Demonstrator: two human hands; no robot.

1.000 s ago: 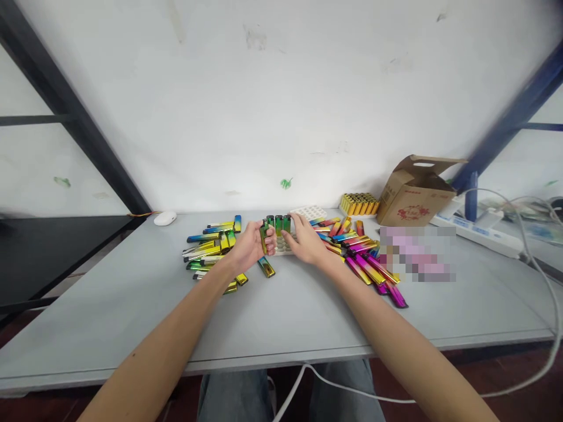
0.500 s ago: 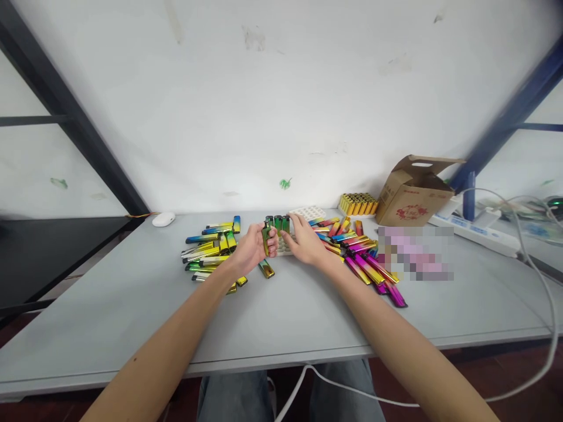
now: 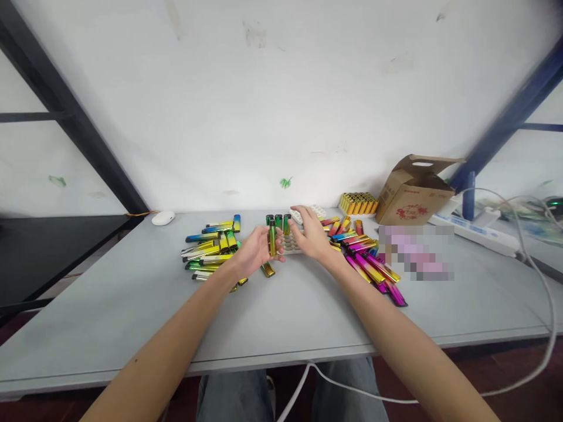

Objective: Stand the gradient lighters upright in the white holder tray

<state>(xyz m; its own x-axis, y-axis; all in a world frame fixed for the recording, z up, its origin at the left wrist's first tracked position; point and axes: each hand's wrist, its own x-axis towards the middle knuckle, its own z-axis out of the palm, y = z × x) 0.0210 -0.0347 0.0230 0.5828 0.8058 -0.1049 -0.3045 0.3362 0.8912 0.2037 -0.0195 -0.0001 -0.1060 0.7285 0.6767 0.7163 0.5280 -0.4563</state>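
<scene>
My left hand (image 3: 255, 253) is closed around a green and gold lighter (image 3: 272, 239), which it holds upright. Just behind it, several green lighters (image 3: 278, 223) stand in a row in a white tray with round holes (image 3: 291, 244). My right hand (image 3: 311, 234) is over the tray's right side, thumb and fingers apart, with nothing visible in it. Its thumb is close to the rightmost standing lighter; whether they touch I cannot tell. A gold lighter (image 3: 267, 269) lies on the table below my left hand.
Loose yellow, green and blue lighters (image 3: 211, 249) lie left; magenta, red and gold ones (image 3: 372, 266) lie right. Behind are another white tray (image 3: 317, 212), a filled tray of yellow lighters (image 3: 358, 204), an open cardboard box (image 3: 413, 196), a power strip (image 3: 479, 234) and a white case (image 3: 163, 218).
My left hand has turned the lighter upright and shifted slightly right. My right hand has lifted away from the standing lighters, up and to the right, and its fingers have spread.
</scene>
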